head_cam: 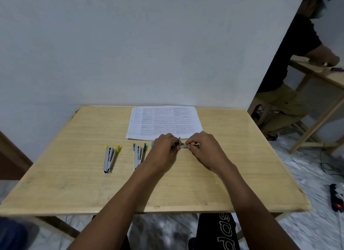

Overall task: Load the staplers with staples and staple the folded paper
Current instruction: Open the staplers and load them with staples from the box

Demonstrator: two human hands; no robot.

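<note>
A: Hands holding what?

B: From the left: yellow stapler [109,159] and green stapler [138,155] lie on the table [74,184]. Then left hand [163,150] and right hand [204,148] both pinch a third stapler [183,146], lying sideways between them, just in front of the paper [163,122].

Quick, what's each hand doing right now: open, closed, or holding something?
Left hand: grips one end of the stapler.
Right hand: pinches the other end of the same stapler.
</note>
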